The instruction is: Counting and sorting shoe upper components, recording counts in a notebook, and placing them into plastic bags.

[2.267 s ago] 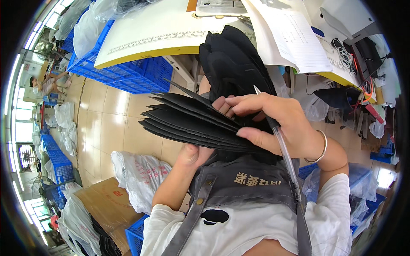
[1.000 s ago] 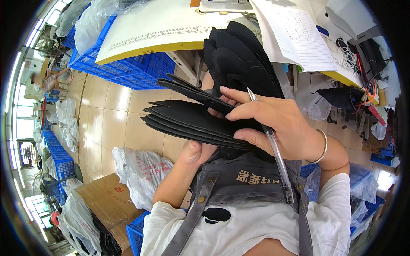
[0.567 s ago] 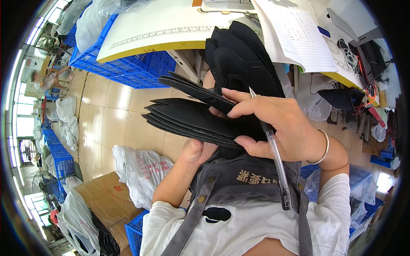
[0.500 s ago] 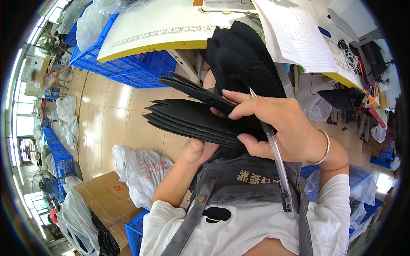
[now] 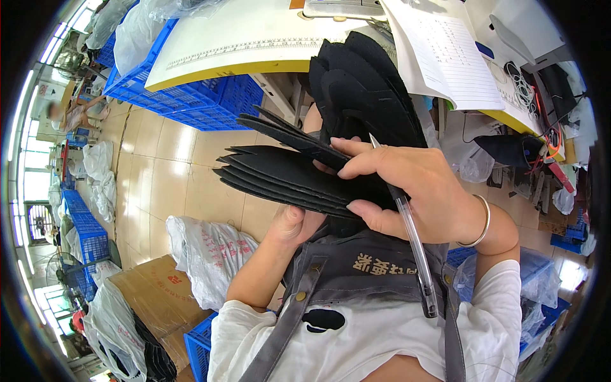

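Observation:
A fanned stack of flat black cut fabric pieces (image 5: 293, 181) with pointed ends lies across my left hand (image 5: 296, 224), which supports it from below; most of its fingers are hidden under the stack. My right hand (image 5: 420, 184) pinches a few upper black pieces (image 5: 286, 135) between thumb and fingers, spread apart from the lower ones. A clear pen (image 5: 412, 245) with a black grip is tucked in the same hand, its tip pointing up and away. Just beyond my hands, a larger bundle of black pieces (image 5: 366, 89) leans against the table edge.
The white table (image 5: 235, 38) with a yellow edge and printed ruler is ahead. An open notebook (image 5: 455, 67) lies on its right. Blue crates (image 5: 223, 102) stand under the left side. A cardboard box (image 5: 159, 299) and white sack (image 5: 207, 261) are at lower left.
My right thumb has shifted slightly left along the stack, and the pinched upper pieces have spread a little more. My left hand stays about where it was.

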Action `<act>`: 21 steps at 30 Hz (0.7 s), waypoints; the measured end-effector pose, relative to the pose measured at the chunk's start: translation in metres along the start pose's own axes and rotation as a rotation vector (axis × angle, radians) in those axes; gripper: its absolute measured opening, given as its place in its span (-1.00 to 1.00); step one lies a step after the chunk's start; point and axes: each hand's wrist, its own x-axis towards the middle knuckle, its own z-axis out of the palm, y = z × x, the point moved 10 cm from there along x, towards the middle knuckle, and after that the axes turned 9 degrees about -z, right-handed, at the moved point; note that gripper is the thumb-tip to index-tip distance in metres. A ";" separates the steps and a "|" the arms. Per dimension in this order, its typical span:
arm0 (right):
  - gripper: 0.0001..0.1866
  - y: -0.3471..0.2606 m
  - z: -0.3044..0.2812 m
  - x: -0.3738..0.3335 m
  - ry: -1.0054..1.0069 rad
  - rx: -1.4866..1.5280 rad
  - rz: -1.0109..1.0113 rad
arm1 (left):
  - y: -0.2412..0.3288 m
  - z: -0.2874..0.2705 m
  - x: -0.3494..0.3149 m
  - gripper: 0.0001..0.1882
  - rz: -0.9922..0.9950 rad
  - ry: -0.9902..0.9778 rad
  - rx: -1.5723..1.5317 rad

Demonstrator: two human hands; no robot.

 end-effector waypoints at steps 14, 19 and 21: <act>-0.73 0.000 0.000 0.001 0.032 -0.008 0.022 | 0.002 0.000 0.001 0.17 0.056 -0.031 -0.018; -0.74 -0.001 -0.002 0.001 0.072 0.000 -0.006 | 0.004 0.003 0.002 0.11 0.076 -0.068 -0.023; -0.74 -0.003 -0.004 0.000 0.088 -0.002 -0.024 | 0.004 0.004 0.001 0.06 0.091 -0.092 -0.027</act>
